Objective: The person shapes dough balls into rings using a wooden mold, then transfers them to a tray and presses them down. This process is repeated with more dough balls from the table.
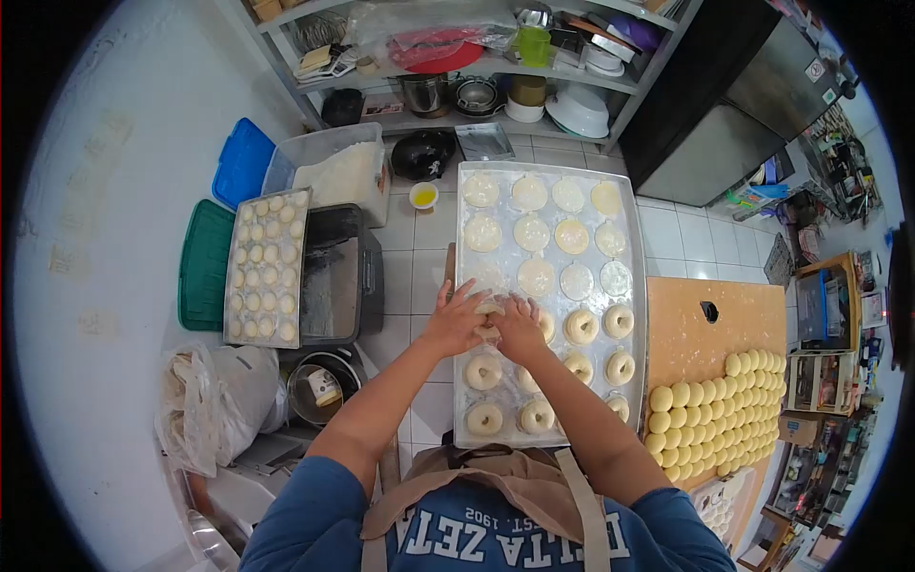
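Above our apron [496, 477], our left hand [456, 319] and right hand [519, 327] close together on one dough piece [489, 321] over the tray [459, 238], where too hard a squeeze might tear it.

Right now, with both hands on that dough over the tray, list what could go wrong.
1. The left hand and right hand pinch the dough piece directly above the tray. The forearms cross over the shaped rings nearest the person and could dent them.
2. The rings sit close together, so another one set among them might touch a neighbour and stick.
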`<state>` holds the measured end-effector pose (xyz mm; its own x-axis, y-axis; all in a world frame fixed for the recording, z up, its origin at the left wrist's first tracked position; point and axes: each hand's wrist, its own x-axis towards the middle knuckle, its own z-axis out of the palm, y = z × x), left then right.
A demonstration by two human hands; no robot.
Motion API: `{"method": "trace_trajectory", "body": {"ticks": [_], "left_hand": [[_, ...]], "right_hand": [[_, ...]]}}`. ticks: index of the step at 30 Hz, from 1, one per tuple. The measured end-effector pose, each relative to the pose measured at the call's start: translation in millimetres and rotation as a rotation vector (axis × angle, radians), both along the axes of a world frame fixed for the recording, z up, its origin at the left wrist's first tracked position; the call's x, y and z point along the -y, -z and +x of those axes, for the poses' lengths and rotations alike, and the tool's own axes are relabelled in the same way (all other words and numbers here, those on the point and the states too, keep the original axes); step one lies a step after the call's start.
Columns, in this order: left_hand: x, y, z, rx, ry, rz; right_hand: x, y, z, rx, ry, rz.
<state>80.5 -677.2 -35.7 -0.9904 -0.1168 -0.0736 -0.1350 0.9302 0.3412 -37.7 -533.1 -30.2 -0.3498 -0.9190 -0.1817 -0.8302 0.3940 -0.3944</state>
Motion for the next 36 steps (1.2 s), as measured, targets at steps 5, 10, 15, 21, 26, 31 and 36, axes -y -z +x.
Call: {"method": "trace_trajectory", "body": {"ticks": [5,10,15,21,26,31,36], "left_hand": [[4.3,8.5,1.1,-0.023,0.010,-0.017],[2.9,12.0,1.7,0.011,-0.059,0.022],[2.8,4.6,0.7,0.089,-0.124,0.078],[2.7,-3.8,-3.6,0.142,-0.127,0.056],[1.5,3.1,0.4,0.129,-0.103,0.022],[0.5,2.7,0.9,0.165,-0.104,0.016],[-1.5,-2.1,2.9,0.148,-0.093,0.001]], "right_hand": [[0.5,1.2,3.4,-0.001,0.018,-0.002],[0.3,-0.3,4.8,0.056,0.076,-0.058],[-4.4,-10.7,-8.8,0.054,0.134,-0.137],[-0.2,-16.5,-4.4,-0.029,-0.024,0.031],[-0.3,-5.1,2.0,-0.060,-0.046,0.018],[-5.8,7.2,6.3,-0.050,-0.024,-0.031],[-7.9,6.1,5.6,-0.059,-0.004,-0.044]]}}
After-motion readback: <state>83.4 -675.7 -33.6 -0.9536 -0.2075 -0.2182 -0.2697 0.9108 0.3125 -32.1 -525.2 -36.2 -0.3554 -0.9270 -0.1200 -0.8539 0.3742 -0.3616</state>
